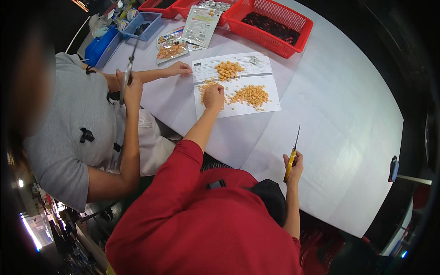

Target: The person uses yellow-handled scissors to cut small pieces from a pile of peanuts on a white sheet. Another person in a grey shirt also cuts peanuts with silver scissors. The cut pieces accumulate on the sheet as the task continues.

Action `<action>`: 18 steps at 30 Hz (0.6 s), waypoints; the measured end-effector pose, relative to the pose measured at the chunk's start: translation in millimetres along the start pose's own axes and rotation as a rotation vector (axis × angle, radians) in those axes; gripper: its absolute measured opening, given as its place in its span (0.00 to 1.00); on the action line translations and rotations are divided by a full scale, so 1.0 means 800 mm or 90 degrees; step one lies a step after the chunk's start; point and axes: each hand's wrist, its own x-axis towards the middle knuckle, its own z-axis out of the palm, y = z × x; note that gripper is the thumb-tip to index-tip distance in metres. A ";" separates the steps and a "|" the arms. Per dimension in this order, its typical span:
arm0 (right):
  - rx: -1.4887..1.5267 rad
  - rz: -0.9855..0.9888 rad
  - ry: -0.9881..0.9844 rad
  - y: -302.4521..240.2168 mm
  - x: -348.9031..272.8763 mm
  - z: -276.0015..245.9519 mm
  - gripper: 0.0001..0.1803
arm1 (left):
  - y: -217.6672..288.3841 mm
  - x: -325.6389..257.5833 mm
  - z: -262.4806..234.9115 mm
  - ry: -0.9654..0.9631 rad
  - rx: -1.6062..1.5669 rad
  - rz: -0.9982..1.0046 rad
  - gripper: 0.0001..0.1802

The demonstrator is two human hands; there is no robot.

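My left hand [213, 97] is closed, fingertips pressed together, over a loose pile of small yellow-orange pieces [205, 86] on a printed white sheet [201, 107]. Whatever its fingers pinch is too small or hidden to make out. To its right on the sheet lies another heap of small pieces [252, 96], and a heap of larger yellow cubes [228, 70] is farther back. My right hand [295, 168] grips a yellow-handled tool [290, 164] with a thin pointed blade. It holds the tool upright over the table's near edge, away from the sheet.
At my left a co-worker in grey holds a long, narrow bladed tool [127, 78]; their other hand [179, 69] is near the sheet. Red baskets [293, 48], a blue basket [153, 22], a clear bag of orange pieces [170, 51] and a silver pouch [201, 25] stand at the back.
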 end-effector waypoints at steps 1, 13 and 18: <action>0.001 0.011 0.004 -0.002 0.001 -0.002 0.22 | 0.002 0.009 0.006 -0.014 0.016 0.025 0.04; -0.132 0.043 -0.187 -0.087 0.011 -0.007 0.28 | 0.042 0.082 0.076 -0.036 0.240 0.114 0.05; -0.231 0.048 -0.298 -0.127 0.027 -0.006 0.30 | 0.050 0.080 0.070 -0.023 0.234 0.160 0.07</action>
